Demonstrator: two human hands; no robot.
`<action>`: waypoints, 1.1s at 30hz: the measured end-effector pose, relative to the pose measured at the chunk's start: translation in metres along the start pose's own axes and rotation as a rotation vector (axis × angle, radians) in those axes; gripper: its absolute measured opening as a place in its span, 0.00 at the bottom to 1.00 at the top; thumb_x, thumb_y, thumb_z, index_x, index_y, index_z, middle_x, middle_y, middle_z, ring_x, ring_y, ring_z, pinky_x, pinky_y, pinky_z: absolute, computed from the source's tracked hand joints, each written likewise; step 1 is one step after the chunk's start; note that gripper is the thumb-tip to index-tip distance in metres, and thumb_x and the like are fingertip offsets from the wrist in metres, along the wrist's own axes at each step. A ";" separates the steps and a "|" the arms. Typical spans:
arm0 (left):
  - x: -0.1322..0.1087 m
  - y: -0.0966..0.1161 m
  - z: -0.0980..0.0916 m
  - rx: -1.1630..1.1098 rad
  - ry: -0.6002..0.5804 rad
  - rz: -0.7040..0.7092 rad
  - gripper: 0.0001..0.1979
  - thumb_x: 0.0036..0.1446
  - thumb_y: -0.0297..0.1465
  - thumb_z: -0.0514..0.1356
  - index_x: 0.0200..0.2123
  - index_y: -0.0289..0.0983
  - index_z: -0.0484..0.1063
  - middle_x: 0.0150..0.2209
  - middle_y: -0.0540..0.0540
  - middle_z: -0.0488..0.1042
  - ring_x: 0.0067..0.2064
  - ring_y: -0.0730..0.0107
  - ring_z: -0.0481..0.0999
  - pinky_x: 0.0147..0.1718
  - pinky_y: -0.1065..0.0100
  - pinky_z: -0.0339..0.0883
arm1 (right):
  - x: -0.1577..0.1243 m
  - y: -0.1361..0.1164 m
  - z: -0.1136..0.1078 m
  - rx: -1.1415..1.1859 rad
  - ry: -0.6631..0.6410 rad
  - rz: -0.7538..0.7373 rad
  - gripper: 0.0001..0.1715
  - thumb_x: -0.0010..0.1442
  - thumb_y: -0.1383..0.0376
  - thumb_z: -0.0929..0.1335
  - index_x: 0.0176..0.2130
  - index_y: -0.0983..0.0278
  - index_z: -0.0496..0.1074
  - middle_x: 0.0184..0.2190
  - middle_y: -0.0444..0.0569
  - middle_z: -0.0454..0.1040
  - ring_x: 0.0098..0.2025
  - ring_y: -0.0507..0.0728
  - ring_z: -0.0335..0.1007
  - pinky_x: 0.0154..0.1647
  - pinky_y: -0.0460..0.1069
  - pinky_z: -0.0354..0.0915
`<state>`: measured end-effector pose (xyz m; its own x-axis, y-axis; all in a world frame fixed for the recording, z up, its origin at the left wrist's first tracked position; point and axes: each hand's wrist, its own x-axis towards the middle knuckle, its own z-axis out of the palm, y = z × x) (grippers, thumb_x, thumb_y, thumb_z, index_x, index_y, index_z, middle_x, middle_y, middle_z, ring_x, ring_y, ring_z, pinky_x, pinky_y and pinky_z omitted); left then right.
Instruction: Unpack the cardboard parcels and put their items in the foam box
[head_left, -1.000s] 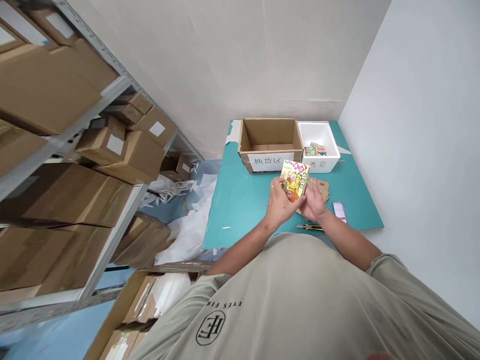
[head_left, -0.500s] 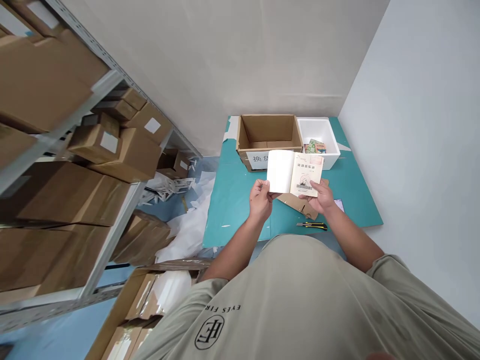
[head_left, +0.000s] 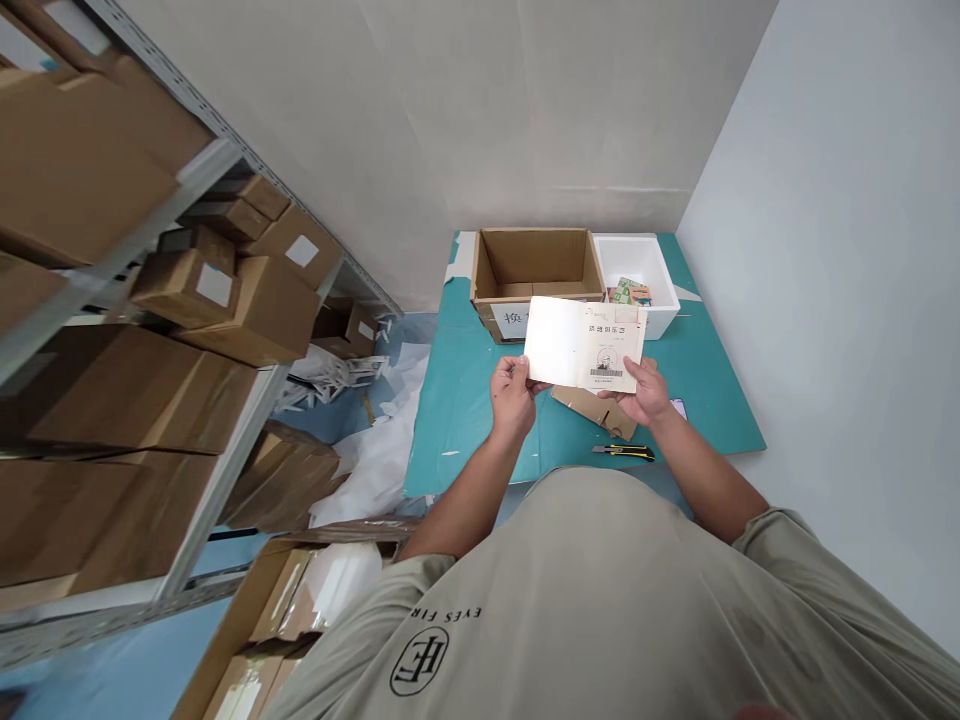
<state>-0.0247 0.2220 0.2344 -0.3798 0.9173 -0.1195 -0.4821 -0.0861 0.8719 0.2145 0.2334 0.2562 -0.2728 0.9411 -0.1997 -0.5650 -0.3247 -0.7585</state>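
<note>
An open book (head_left: 559, 342) is held up over the table, its left side blank white and its right page printed with characters, a round portrait and a barcode strip. My left hand (head_left: 514, 390) pinches the lower left corner, thumb on top. At the lower right edge my right hand (head_left: 640, 391) grips the page side, its thumb on the printed face. Below the book lies a flat brown cardboard piece (head_left: 596, 412), partly hidden by it. Closer to me rests a yellow and black box cutter (head_left: 624, 452). A phone (head_left: 679, 408) shows partly beside my right wrist.
On the teal table (head_left: 465, 400) stand a cardboard box (head_left: 538, 255) with a handwritten label and a white foam box (head_left: 660, 322) holding colourful small items (head_left: 630, 292). Shelves of cartons (head_left: 277, 310) fill the left. An open carton (head_left: 247, 620) stands at lower left.
The left side of the book has swung outward to the left with my left hand, so the book lies flatter and wider open. My right hand has barely moved.
</note>
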 end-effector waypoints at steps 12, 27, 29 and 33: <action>0.007 -0.011 0.005 0.021 0.076 0.014 0.34 0.38 0.49 0.85 0.35 0.41 0.69 0.29 0.53 0.82 0.28 0.71 0.81 0.27 0.73 0.75 | 0.001 0.008 0.006 -0.020 0.015 -0.028 0.34 0.68 0.62 0.74 0.70 0.57 0.72 0.58 0.54 0.89 0.55 0.70 0.89 0.38 0.63 0.91; 0.007 -0.010 0.002 0.048 0.095 -0.017 0.29 0.44 0.45 0.81 0.35 0.42 0.66 0.28 0.53 0.80 0.29 0.69 0.81 0.30 0.69 0.76 | 0.002 0.006 0.002 -0.036 -0.009 -0.029 0.29 0.66 0.62 0.75 0.65 0.58 0.75 0.59 0.56 0.89 0.63 0.73 0.86 0.43 0.67 0.92; 0.008 -0.010 0.000 0.047 0.084 -0.028 0.29 0.44 0.45 0.81 0.36 0.42 0.66 0.28 0.53 0.80 0.29 0.68 0.82 0.32 0.66 0.78 | 0.002 0.005 0.003 -0.044 -0.004 -0.028 0.29 0.66 0.62 0.74 0.65 0.58 0.75 0.58 0.56 0.89 0.63 0.73 0.85 0.44 0.67 0.92; 0.009 -0.012 -0.003 0.017 0.061 -0.058 0.31 0.42 0.47 0.83 0.36 0.42 0.68 0.29 0.53 0.81 0.29 0.68 0.82 0.32 0.67 0.78 | 0.002 0.006 0.004 -0.049 -0.004 -0.032 0.31 0.65 0.61 0.75 0.65 0.58 0.75 0.59 0.57 0.88 0.64 0.73 0.85 0.45 0.68 0.91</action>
<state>-0.0248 0.2306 0.2213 -0.3993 0.8952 -0.1979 -0.4911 -0.0266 0.8707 0.2081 0.2331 0.2538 -0.2588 0.9504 -0.1725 -0.5344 -0.2897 -0.7941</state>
